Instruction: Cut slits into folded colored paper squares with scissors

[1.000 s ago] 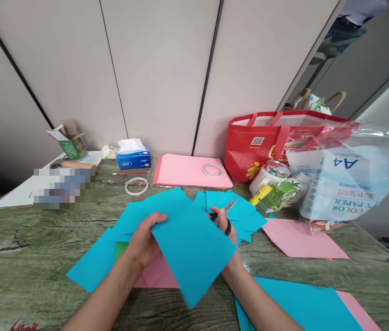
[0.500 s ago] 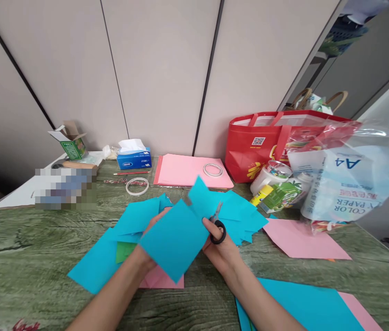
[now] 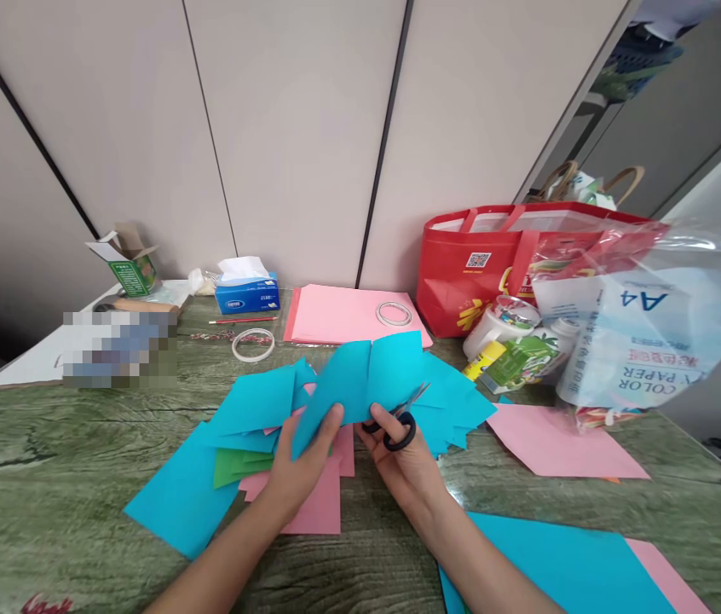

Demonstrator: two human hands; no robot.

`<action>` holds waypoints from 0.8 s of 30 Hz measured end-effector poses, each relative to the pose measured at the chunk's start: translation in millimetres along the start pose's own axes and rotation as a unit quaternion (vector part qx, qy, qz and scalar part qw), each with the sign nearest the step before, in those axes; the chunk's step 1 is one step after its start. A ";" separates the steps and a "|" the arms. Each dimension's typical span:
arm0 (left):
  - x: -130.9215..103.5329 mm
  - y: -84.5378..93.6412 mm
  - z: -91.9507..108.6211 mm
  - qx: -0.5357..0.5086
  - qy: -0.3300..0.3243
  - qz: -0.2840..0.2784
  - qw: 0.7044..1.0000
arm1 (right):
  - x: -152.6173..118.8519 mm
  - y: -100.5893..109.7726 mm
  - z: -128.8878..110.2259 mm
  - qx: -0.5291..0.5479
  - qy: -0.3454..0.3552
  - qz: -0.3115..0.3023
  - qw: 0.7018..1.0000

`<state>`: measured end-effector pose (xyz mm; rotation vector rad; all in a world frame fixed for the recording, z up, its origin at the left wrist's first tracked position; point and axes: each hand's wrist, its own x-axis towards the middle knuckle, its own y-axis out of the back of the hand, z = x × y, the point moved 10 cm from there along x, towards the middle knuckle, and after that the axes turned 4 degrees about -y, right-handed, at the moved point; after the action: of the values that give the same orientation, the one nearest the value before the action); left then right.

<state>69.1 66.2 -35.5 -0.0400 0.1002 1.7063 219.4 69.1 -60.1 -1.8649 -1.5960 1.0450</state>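
A creased blue sheet [image 3: 341, 375] is held up between my two hands. My left hand [image 3: 306, 452] pinches its lower left part, thumb in front. My right hand [image 3: 405, 460] grips its lower edge with thumb and fingers and also keeps hold of black-handled scissors [image 3: 400, 431], whose blades point up and right. Behind the held sheet lie blue pieces [image 3: 456, 396] on the right and more blue pieces [image 3: 255, 401] on the left. Green pieces [image 3: 233, 467] and pink pieces [image 3: 322, 503] lie under and beside my left hand.
Pink sheets [image 3: 335, 314] with a tape roll lie at the back. Another tape roll [image 3: 253, 333] and a tissue box [image 3: 247, 296] are left of them. A red bag [image 3: 450, 281], glue stick [image 3: 484, 361] and plastic paper pack [image 3: 635, 341] stand right. Blue sheets [image 3: 545, 558] lie front right.
The blue sheet has turned from a slanted position to a wider one, with its crease upright. My left hand has come round to its front, thumb now visible. My right hand still has the scissors.
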 end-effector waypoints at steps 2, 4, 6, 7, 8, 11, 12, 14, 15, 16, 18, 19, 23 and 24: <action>1.2 4.4 1.5 0.000 0.024 0.021 0.999 | -1.4 1.9 -4.8 -0.024 0.024 0.012 0.999; 0.9 3.7 4.5 -0.019 0.060 0.018 0.998 | -3.2 3.8 -12.3 -0.044 0.056 0.030 0.997; 1.7 -4.6 7.6 -0.073 0.090 -0.020 0.993 | -5.8 1.4 -18.8 -0.076 0.081 0.038 0.993; 3.2 -9.9 10.3 -0.111 0.091 -0.047 0.989 | -7.0 -3.8 -19.2 -0.103 0.079 0.026 0.991; 5.7 -13.3 13.2 -0.145 0.083 -0.068 0.984 | -8.2 -11.7 -16.3 -0.137 0.065 0.001 0.988; 13.2 -14.9 8.9 -0.184 0.083 -0.099 0.974 | -18.1 -41.8 8.5 -0.237 -0.025 -0.130 0.962; 15.4 -13.1 5.8 -0.186 0.087 -0.098 0.974 | -24.0 -50.2 18.2 -0.258 -0.057 -0.174 0.949; 18.6 -8.7 3.7 -0.192 0.085 -0.088 0.974 | -35.0 -60.6 31.1 -0.274 -0.096 -0.235 0.928; 19.4 -7.2 5.3 -0.195 0.079 -0.084 0.974 | -38.8 -63.0 34.5 -0.275 -0.105 -0.252 0.922; 19.5 -6.6 8.3 -0.198 0.071 -0.083 0.974 | -41.2 -63.9 36.6 -0.276 -0.111 -0.261 0.918; 18.2 -5.2 16.0 -0.195 0.056 -0.076 0.976 | -43.6 -63.1 38.8 -0.280 -0.118 -0.267 0.914; 16.6 -4.7 19.2 -0.181 0.053 -0.073 0.979 | -44.2 -62.4 39.6 -0.284 -0.122 -0.269 0.912; 8.0 3.5 21.9 -0.046 0.076 -0.045 0.995 | -45.0 -61.9 38.8 -0.287 -0.128 -0.277 0.908; 5.9 6.5 19.2 -0.005 0.088 -0.041 0.995 | -44.5 -62.2 37.3 -0.287 -0.123 -0.277 0.909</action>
<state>62.5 72.9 -16.6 -0.1995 0.2195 1.6199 150.3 34.6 -24.3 -1.4504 -2.6000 0.6008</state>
